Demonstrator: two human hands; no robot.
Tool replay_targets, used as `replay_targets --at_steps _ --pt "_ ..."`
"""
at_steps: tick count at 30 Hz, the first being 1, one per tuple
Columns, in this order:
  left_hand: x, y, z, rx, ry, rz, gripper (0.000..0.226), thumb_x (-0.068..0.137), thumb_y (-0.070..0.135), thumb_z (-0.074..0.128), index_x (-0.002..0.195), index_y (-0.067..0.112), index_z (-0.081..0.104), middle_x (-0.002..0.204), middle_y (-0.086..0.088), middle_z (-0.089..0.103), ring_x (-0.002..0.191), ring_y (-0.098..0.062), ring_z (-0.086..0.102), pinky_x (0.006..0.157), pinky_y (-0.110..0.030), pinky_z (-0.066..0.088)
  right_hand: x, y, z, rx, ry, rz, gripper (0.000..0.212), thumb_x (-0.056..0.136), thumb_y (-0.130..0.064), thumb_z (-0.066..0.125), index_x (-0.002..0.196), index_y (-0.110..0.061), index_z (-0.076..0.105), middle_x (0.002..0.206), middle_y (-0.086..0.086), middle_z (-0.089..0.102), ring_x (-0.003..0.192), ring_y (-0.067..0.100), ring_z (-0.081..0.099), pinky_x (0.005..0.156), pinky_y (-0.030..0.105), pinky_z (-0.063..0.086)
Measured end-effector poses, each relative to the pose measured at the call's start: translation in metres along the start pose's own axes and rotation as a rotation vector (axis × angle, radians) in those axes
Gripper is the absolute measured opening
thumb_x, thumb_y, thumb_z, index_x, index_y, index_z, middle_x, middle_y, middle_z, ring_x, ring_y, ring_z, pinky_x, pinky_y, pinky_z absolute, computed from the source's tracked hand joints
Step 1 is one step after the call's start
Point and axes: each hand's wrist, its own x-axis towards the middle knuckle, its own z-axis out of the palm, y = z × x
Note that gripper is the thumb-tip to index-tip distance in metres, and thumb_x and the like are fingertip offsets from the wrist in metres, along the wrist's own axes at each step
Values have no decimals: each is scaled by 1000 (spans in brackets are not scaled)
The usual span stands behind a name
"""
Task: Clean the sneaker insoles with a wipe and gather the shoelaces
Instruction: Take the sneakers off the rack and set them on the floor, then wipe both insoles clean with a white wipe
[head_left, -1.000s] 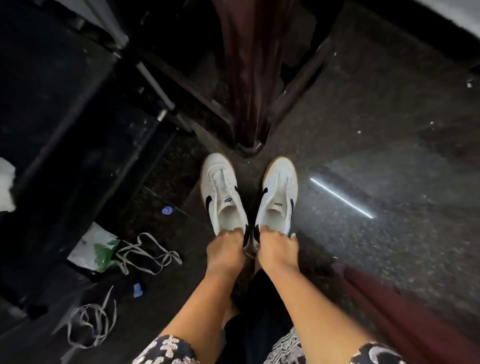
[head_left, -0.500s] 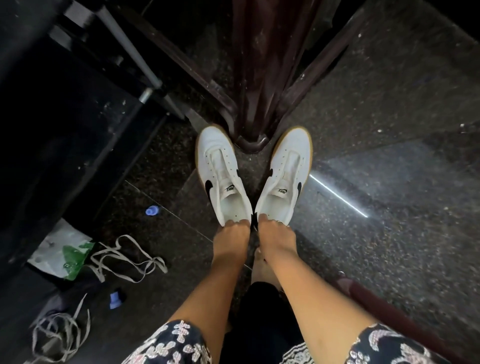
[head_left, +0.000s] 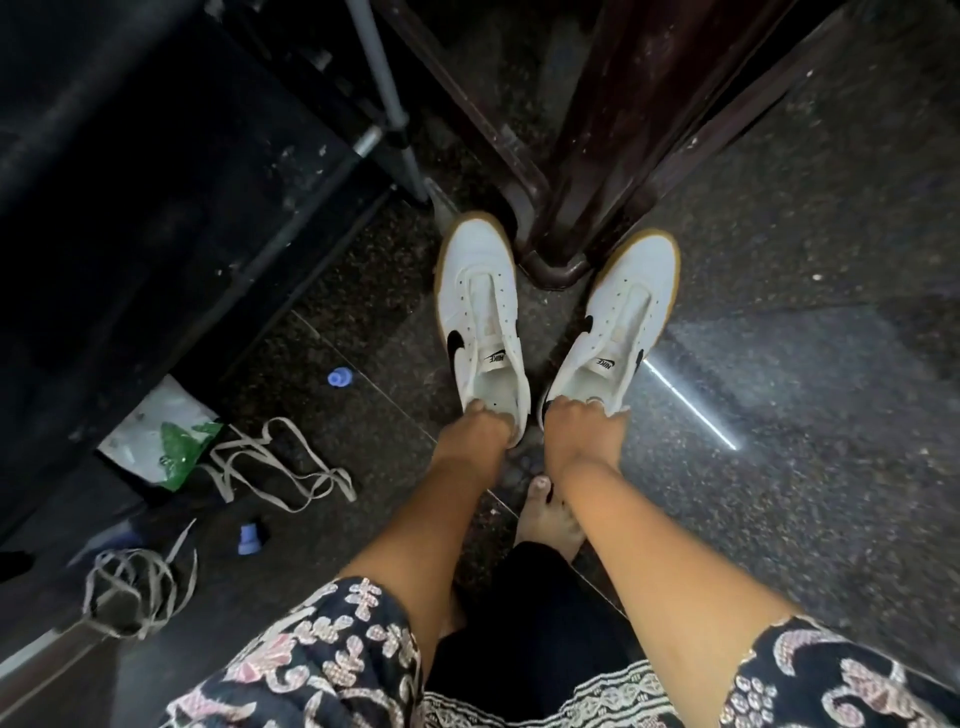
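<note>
Ahead, the toes of the left sneaker (head_left: 480, 306) and right sneaker (head_left: 621, 312) flank a dark post (head_left: 597, 156), close to it; open floor (head_left: 805, 493) spreads right of the right hand (head_left: 576, 428). Fingers (head_left: 577, 408) curl over each heel rim, left hand (head_left: 479, 425) gripping the left shoe, right hand the right, while loose shoelaces (head_left: 222, 478) lie well left of them.

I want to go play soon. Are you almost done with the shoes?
Not quite. Done: the laces are out of both sneakers. In hand: the left hand grips the left sneaker at its heel, the right hand the right sneaker. Left: two shoelaces lie loose on the floor; no wipe is in hand; insole cleaning can't be judged.
</note>
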Motion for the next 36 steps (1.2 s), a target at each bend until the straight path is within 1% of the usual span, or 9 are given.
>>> replay_targets --at_steps 4,7,10,16,18,22,30,34,36 --pt "-34 -14 -14 -120 207 38 43 87 4 49 129 14 47 126 -7 48 126 -21 38 91 -41 48 -19 -20 -32 -12 191 -123 39 86 -12 53 124 -14 42 123 6 56 120 27 46 102 51 33" --pt "-67 -40 -26 -244 357 -25 43 85 6 48 128 15 49 129 -6 49 129 -22 36 98 -42 44 -39 -45 -55 47 297 -249 43 85 -13 51 127 -16 40 123 6 57 120 28 47 103 49 32" --pt "-103 -76 -37 -330 454 -142 50 83 4 45 133 11 49 135 -12 50 130 -30 38 108 -39 34 -62 -69 -76 48 300 -342 46 86 -16 52 130 -17 39 125 6 57 121 28 46 101 45 35" --pt "-192 -125 -44 -545 569 -354 50 84 11 57 134 8 50 134 -17 51 127 -34 40 108 -34 30 -123 -109 -113 6 256 -461 50 90 -14 47 137 -18 33 132 7 51 125 28 42 101 41 34" --pt "-220 -129 -39 -598 595 -416 51 85 12 59 134 10 49 133 -13 53 126 -30 41 104 -30 28 -144 -120 -120 11 324 -526 50 84 -11 53 132 -16 42 119 9 59 114 31 51 94 40 39" --pt "-280 -128 -32 -708 664 -481 42 86 15 61 128 14 53 132 -9 52 124 -27 41 102 -31 32 -191 -139 -138 46 469 -642 44 58 -11 72 102 -13 66 79 8 68 74 31 65 70 36 52" --pt "-408 -108 -74 -863 902 -492 39 89 21 60 128 19 52 128 7 52 126 -14 40 106 -25 29 -310 -165 -208 216 736 -851 24 80 -15 58 103 -19 61 79 -6 64 78 18 62 73 35 49" --pt "-468 -106 -115 -989 1036 -462 30 91 24 58 120 31 55 119 16 53 117 -3 44 91 -8 34 -370 -190 -256 347 857 -895 19 83 -16 54 100 -18 62 76 -6 64 73 18 62 71 36 49" --pt "-493 -110 -132 -1053 1114 -454 25 90 23 59 113 33 58 111 17 57 110 -3 51 90 -12 39 -393 -203 -275 426 813 -867 21 87 -20 53 107 -20 60 85 -6 66 82 18 61 76 37 48"
